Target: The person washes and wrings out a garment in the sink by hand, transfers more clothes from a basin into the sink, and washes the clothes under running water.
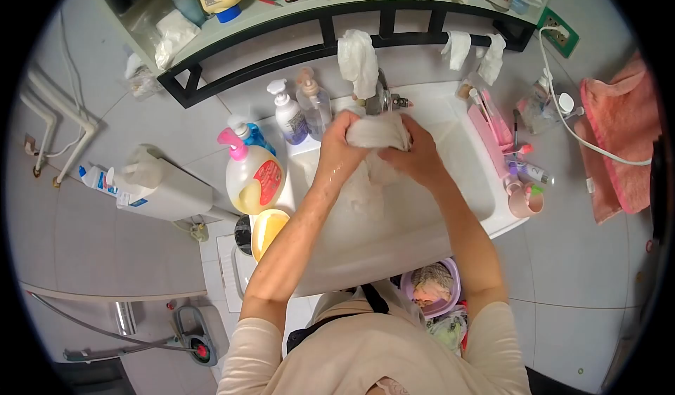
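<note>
You're standing at a white sink (464, 180), the biggest thing before you, with a shelf (246, 20) and its black rail (362, 33) spanning the wall above. A pink towel (622, 131) hangs well off to your right, and below the sink's front edge sits a purple tub (458, 282) with clothes in it. On the left side of the sink, a large bottle with a pink pump (254, 177) stands near a slimmer white pump bottle (288, 117). Your left hand (339, 147) and right hand (420, 157) both grasp a white cloth (380, 132), one at each side, holding it bunched up over the basin just in front of the tap (380, 101). Something pale shows beneath it; whether that is more cloth or suds, you can't tell from here. With droplets on your left forearm, the step in hand looks like rubbing or squeezing the wet cloth by hand, though one still view can't settle which. The next move seems to call for a firm hold at both sides, kept low over the basin so drips land inside.
</note>
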